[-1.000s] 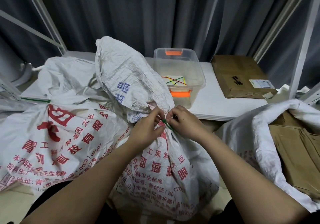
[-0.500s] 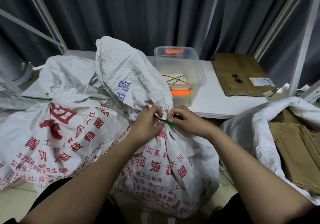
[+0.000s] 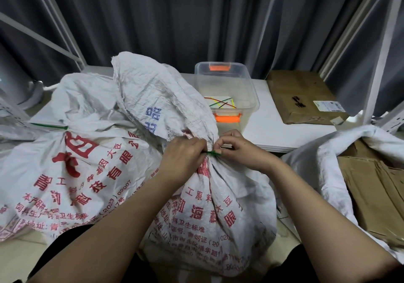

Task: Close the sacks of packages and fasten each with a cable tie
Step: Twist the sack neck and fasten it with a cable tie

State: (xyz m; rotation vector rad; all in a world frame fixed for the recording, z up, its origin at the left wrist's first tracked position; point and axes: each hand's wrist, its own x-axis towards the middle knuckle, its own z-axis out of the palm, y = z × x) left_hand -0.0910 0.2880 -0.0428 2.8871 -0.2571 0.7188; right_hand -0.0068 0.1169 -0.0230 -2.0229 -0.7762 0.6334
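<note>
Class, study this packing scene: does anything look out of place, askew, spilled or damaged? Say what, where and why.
Nothing looks spilled or damaged. Both hands, left hand and right hand, pinch a green cable tie at the gathered neck of the middle sack. The one unfinished thing is the sack on the right, which gapes open over cardboard packages.

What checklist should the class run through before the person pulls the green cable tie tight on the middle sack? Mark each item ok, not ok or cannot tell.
1. Neck of the middle sack gathered into a bunch: ok.
2. Green cable tie sits at the gathered neck: ok.
3. Left hand grips the neck and tie: ok.
4. Right hand pinches the tie's other end: ok.
5. Tie's tail threaded through its head: cannot tell, the fingers hide it.
6. Spare ties ready in the clear plastic bin: ok.
</note>
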